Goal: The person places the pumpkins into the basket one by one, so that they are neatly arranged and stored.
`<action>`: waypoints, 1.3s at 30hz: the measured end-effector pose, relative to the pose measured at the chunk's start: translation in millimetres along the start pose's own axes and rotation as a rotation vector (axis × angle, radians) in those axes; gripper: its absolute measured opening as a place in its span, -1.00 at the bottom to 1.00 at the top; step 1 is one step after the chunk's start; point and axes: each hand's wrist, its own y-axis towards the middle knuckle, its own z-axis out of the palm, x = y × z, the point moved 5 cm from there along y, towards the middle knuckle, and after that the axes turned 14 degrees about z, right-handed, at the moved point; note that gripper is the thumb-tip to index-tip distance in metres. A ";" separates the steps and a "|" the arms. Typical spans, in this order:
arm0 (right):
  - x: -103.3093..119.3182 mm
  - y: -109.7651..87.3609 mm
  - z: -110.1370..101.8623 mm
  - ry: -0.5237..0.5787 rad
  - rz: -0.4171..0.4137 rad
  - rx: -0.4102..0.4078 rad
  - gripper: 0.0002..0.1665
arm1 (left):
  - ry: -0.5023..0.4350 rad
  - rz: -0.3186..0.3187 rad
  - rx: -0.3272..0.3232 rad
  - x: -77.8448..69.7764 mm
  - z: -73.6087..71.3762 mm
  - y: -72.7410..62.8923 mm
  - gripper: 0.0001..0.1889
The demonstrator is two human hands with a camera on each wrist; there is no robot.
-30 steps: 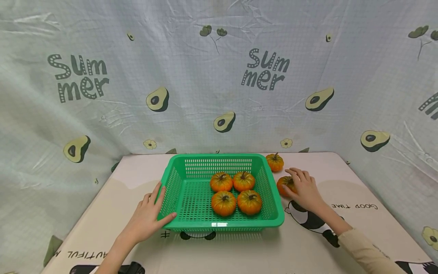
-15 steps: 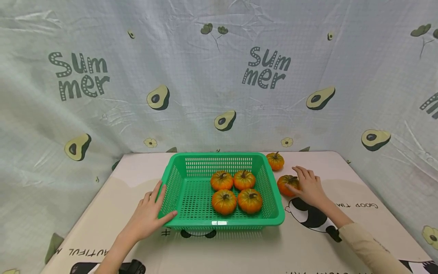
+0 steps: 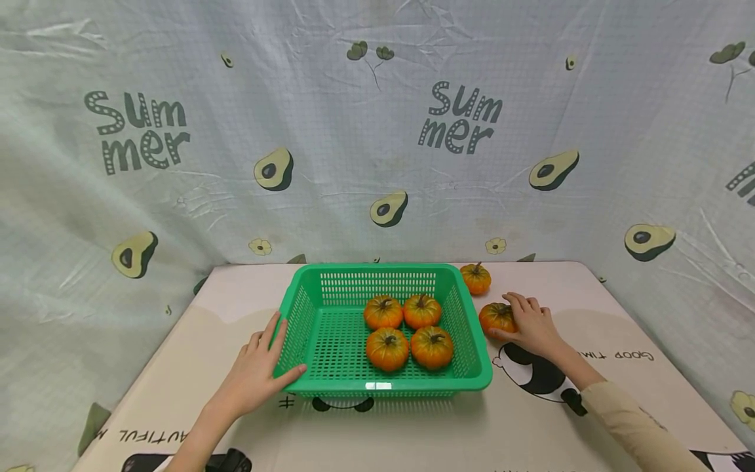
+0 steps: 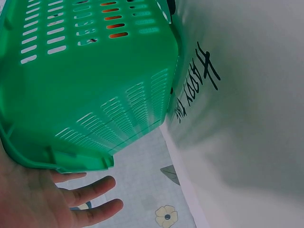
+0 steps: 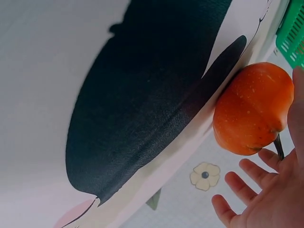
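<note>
Between unclosed fingers and thumb of the right hand, one pumpkin is situated. If pushed unevenly — being round — it may be rolled against the basket, which is only touched by the outstretched left hand.

Green basket; orange pumpkins with yellowish ribs; pale grey cloth printed with avocados and flowers.

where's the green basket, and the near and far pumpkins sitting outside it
Green basket [image 3: 336, 385]: head view, on its near rim.
Near pumpkin [image 5: 251, 109]: right wrist view, on the middle of its orange side.
Far pumpkin [image 3: 476, 282]: head view, on its ribbed side below the stem.
</note>
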 end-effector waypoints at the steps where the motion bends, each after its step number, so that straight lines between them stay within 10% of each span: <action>1: 0.4 -0.3 -0.1 0.004 -0.003 0.000 -0.05 | 0.000 0.001 -0.001 -0.1 0.0 0.1 -0.10; 39: 14.4 -1.1 -1.1 -0.040 -0.027 -0.001 -0.08 | -0.003 -0.003 0.008 0.5 0.7 0.5 -0.10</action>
